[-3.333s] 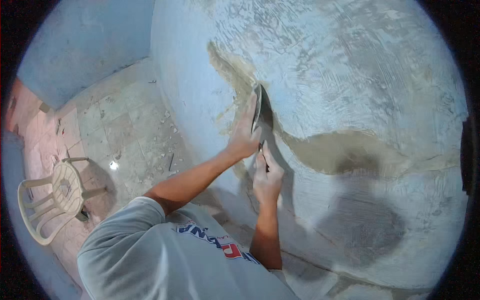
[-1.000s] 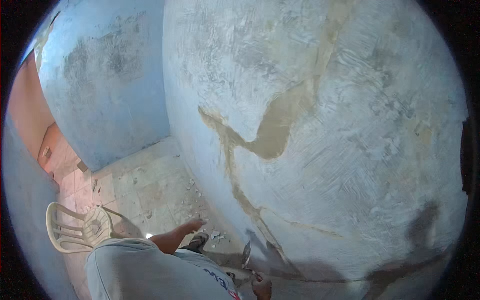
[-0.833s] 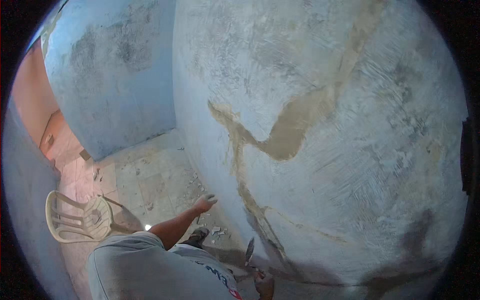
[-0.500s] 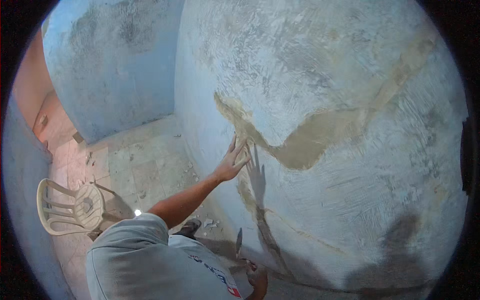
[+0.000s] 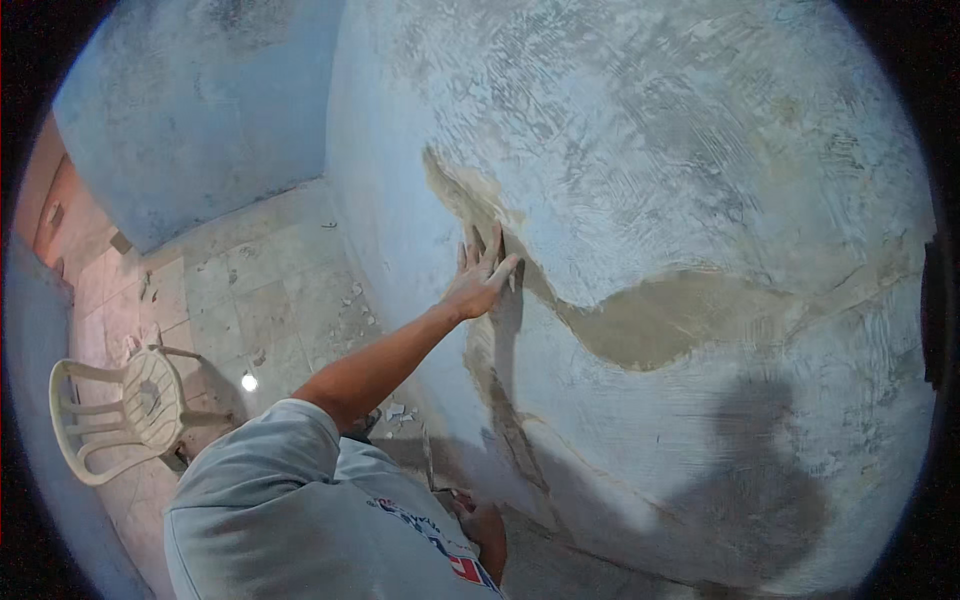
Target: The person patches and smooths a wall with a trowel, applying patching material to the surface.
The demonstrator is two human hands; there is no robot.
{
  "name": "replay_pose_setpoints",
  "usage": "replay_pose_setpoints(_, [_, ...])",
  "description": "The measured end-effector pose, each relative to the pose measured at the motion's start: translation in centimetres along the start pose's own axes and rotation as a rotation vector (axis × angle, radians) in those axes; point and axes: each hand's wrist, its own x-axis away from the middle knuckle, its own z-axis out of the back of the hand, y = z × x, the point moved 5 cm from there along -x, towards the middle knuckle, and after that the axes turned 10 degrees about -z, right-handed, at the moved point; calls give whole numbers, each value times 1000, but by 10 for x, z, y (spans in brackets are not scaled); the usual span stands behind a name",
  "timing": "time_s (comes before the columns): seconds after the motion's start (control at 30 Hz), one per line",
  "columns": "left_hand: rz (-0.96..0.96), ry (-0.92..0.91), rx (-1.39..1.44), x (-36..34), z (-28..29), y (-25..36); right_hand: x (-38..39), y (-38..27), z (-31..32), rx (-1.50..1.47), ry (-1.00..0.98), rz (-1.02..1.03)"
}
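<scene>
My left hand (image 5: 480, 287) presses on the pale blue wall (image 5: 400, 200), its fingers spread over a brownish bare strip of plaster (image 5: 462, 200). Nothing shows in that hand. Low beside my shirt, my right hand (image 5: 481, 524) is closed round the handle of a small trowel (image 5: 429, 462). Its thin blade points up and is seen nearly edge-on, apart from the wall patch. The handle is mostly hidden in my fingers. To the right of my left hand spreads a wide smooth brown patch (image 5: 640, 325), and a narrow brown strip (image 5: 500, 400) runs down below it.
A cream plastic chair (image 5: 150, 400) stands on the tiled floor (image 5: 235, 310) to the left. Wall chips (image 5: 398, 412) lie along the foot of the wall. A bright light (image 5: 249, 382) shines near the chair. Another blue wall (image 5: 230, 130) rises behind.
My left hand has slid a little up along the brown strip. My right hand has drawn left toward my body, and the trowel blade has turned edge-on. The view has shifted.
</scene>
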Motion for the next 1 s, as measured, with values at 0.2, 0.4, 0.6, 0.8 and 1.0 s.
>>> replay_pose_setpoints(0.2, [-38,46,93,4,-9,21,-33,-1,7,132,2,-158])
replay_pose_setpoints(0.4, [-29,-43,-42,17,5,15,-49,-58,19,285,-59,-109])
replay_pose_setpoints(0.6, [-55,-119,-119,12,16,5,-67,-65,14,125,12,48])
replay_pose_setpoints(0.8, [-82,57,188,18,44,-13,-67,-113,35,-320,119,144])
replay_pose_setpoints(1.0, [-244,72,503,48,52,20,-73,-188,85,-317,335,229])
